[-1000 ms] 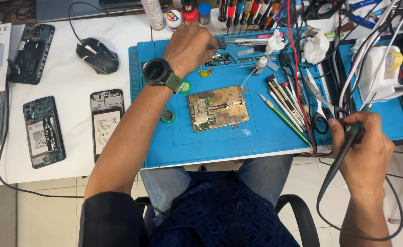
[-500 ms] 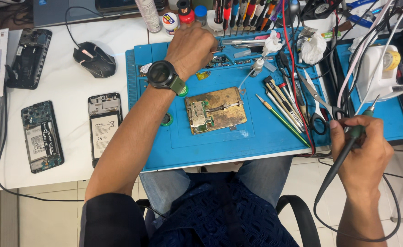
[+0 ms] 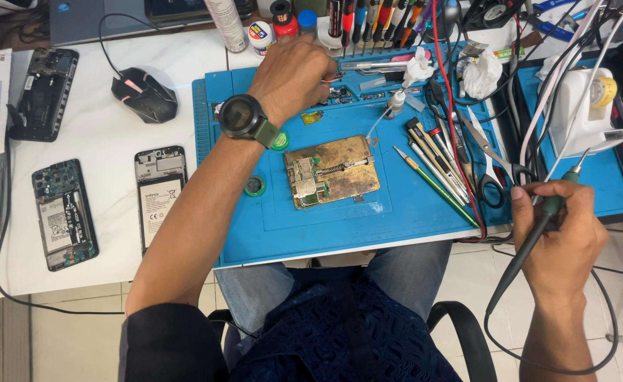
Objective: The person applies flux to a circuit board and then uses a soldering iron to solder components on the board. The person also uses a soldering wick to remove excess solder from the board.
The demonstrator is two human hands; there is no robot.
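My left hand (image 3: 294, 74), with a dark round watch (image 3: 241, 117) on the wrist, reaches to the back of the blue work mat (image 3: 269, 226) and its fingers close over small parts in the mat's tray; what they touch is hidden. My right hand (image 3: 559, 237) is off the table's right front edge, gripping a green-handled soldering iron (image 3: 556, 201) with its tip pointing up and its black cable looping below. A brass board holder (image 3: 333, 171) with a small circuit board clamped in it lies in the middle of the mat, between both hands.
Tweezers, brushes and scissors (image 3: 492, 180) lie right of the holder. A white soldering stand (image 3: 584, 110) sits at the right. Two opened phones (image 3: 64, 212) (image 3: 159, 191) and a black mouse (image 3: 145, 95) lie left of the mat. Screwdrivers and bottles line the back.
The view has shifted slightly. My right hand has lowered a little with the iron. My left hand stays at the back of the mat.
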